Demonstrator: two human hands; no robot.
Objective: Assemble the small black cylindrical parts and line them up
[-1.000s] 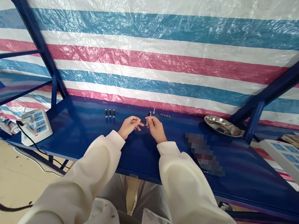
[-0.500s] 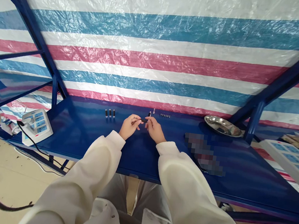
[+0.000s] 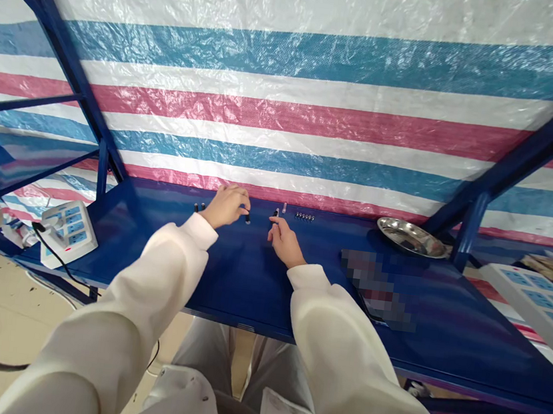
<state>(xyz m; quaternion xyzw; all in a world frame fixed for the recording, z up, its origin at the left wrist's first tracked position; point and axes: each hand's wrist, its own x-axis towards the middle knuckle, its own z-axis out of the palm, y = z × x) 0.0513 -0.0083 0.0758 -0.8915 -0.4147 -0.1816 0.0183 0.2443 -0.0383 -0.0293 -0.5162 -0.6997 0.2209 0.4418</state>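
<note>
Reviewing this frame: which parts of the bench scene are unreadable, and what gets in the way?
Head view only:
- Small dark cylinders: left hand covers part of the row; count unclear.
- Piece at the left fingertips: too small to identify.
- Right hand: whether it pinches anything cannot be told.
- Tiny metal parts: too small to name.
- Patch on the shelf: blurred out.
- Metal dish: contents unclear at this angle.
- White power strip: cut off by the right edge.

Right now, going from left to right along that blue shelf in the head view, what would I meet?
White power strip → left hand setting down a small dark cylinder → right hand → row of tiny metal pieces → steel dish → long white power strip.
</note>
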